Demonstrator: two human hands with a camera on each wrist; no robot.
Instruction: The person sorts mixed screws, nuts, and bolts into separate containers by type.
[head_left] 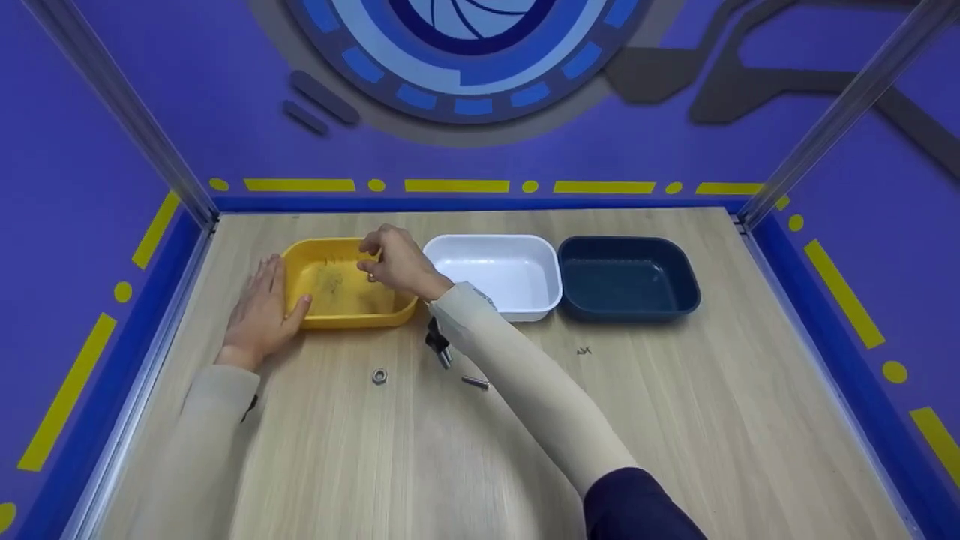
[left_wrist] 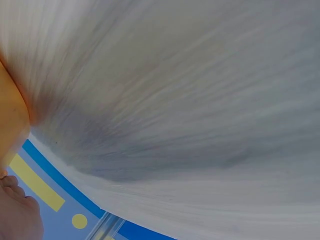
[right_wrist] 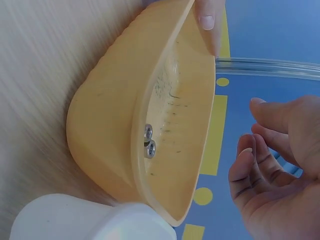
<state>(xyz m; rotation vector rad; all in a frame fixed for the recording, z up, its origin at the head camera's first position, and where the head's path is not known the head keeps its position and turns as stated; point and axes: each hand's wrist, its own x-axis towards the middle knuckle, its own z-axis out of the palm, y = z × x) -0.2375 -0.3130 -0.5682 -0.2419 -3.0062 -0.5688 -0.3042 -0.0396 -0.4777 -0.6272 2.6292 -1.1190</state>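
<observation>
My left hand (head_left: pixel 261 311) rests flat against the left end of the yellow bin (head_left: pixel 352 321), its thumb at the near corner. In the right wrist view its fingertips (right_wrist: pixel 206 22) touch the bin's rim. Over the bin's right part hovers my right hand (head_left: pixel 401 262), fingers loosely bent. From the right wrist, this right hand (right_wrist: pixel 285 165) shows a gap between thumb and fingers, with nothing seen in it. Two metal nuts (right_wrist: pixel 149 149) lie inside the bin, beside small dark specks.
A white bin (head_left: pixel 499 277) and a dark blue bin (head_left: pixel 628 281) stand to the right. On the table lie a metal nut (head_left: pixel 379 376), a black-and-metal piece (head_left: pixel 437 343), a metal rod-like piece (head_left: pixel 475 382) and small dark bits (head_left: pixel 583 350). Patterned walls enclose the table.
</observation>
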